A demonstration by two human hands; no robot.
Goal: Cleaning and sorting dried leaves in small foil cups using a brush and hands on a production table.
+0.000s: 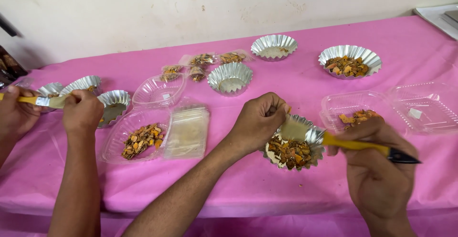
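Observation:
My left hand [257, 122] grips the far rim of a fluted foil cup [315, 136] that sits on the pink tablecloth near the front edge. The cup holds orange and brown dried pieces [288, 152]. My right hand [377, 170] holds a flat brush with a yellow handle [353, 144] and a black tip. Its pale bristles [293, 129] rest inside the cup, just above the pieces and close to my left fingers.
At the left, another person's two hands [81, 113] hold a similar brush over foil cups [113, 104]. Open clear plastic clamshells [117, 144] [334, 104] hold more pieces. Other foil cups [231, 77] [274, 46] [329, 54], small filled packets [202, 60] and a stack of clear bags [188, 132] lie around.

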